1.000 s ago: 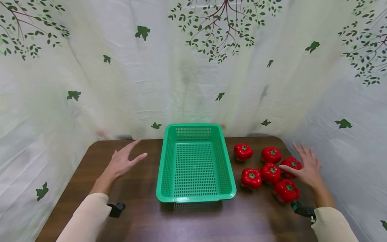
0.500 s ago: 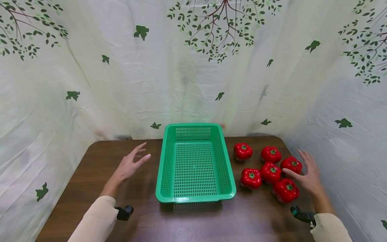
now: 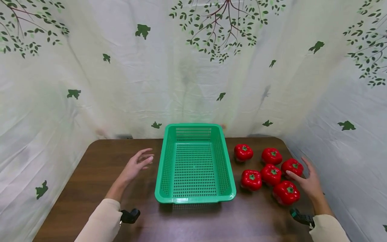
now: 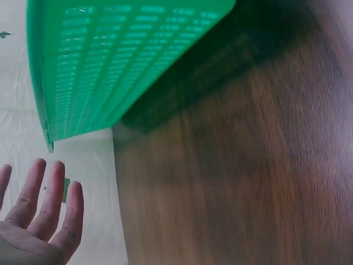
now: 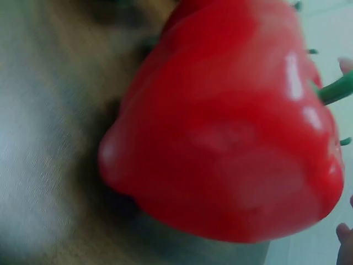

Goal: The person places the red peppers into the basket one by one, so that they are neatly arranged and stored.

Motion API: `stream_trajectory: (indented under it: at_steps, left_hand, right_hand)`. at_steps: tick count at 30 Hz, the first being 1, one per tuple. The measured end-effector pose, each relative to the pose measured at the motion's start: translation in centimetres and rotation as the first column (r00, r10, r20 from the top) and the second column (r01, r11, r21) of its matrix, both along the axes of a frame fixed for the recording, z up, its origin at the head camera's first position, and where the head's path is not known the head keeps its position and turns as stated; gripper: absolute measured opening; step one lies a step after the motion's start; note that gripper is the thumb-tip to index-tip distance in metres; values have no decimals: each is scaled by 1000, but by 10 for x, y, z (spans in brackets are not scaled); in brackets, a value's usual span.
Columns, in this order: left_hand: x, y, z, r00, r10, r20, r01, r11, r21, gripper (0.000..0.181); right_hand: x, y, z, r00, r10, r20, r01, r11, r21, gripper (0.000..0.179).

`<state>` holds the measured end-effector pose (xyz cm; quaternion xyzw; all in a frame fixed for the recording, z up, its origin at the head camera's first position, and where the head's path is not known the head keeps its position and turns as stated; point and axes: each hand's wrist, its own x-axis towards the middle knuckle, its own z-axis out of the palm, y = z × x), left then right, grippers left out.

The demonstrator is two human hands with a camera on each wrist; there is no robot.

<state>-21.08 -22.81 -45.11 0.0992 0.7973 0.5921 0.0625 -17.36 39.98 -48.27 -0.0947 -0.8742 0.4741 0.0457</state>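
Note:
Beside the left side of the green basket (image 3: 195,198), my left hand (image 3: 135,168) hovers with loosely bent fingers and holds nothing. Its spread fingers (image 4: 49,204) also show in the left wrist view, beneath the basket's end. At the right, my right hand (image 3: 311,185) is around the rightmost red bell pepper (image 3: 292,166). Its thumb lies over the pepper's near side, and the fingers stand beyond its right side with a small gap. Another red bell pepper (image 5: 220,127) fills the right wrist view, with only bits of fingers (image 5: 346,243) at the right edge.
Several more red bell peppers, among them a far-left one (image 3: 243,152) and a nearest one (image 3: 286,193), sit right of the basket. The brown wooden table (image 3: 193,225) ends at a leaf-patterned white cloth (image 3: 130,84) behind and at the sides.
My right hand has come down and in around the rightmost pepper, its fingers drawing together. My left hand has drifted right toward the basket, its fingers bending a little more.

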Motion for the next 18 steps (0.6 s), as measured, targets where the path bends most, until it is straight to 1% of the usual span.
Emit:
stream_trajectory:
  at_steps: [3,6,9,13,16,18]
  left_hand:
    - [0,2,1,998,-20,55,17,998,54,50]
    - [0,3,0,993,-37,115,25,995,100,53]
    - [0,6,-1,987,-43,154,25,993,116,54]
    - [0,12,-2,979,1,206,-18,996,84,50]
    - [0,16,-3,963,48,266,-64,996,54,45]
    - [-1,18,-5,950,64,306,-80,996,39,44]
  right_hand:
    - [1,1,-3,1000,-14,0,14,999,29,93]
    - [2,0,-6,1000,-23,15,22,999,48,96]
    - [3,2,-8,998,-42,52,41,999,27,98]
    - [1,5,-9,993,-69,93,69,998,-3,100]
    - [-2,6,-9,990,-86,109,86,996,-1,102]
    - [-3,6,-8,987,-104,121,105,994,3,102]
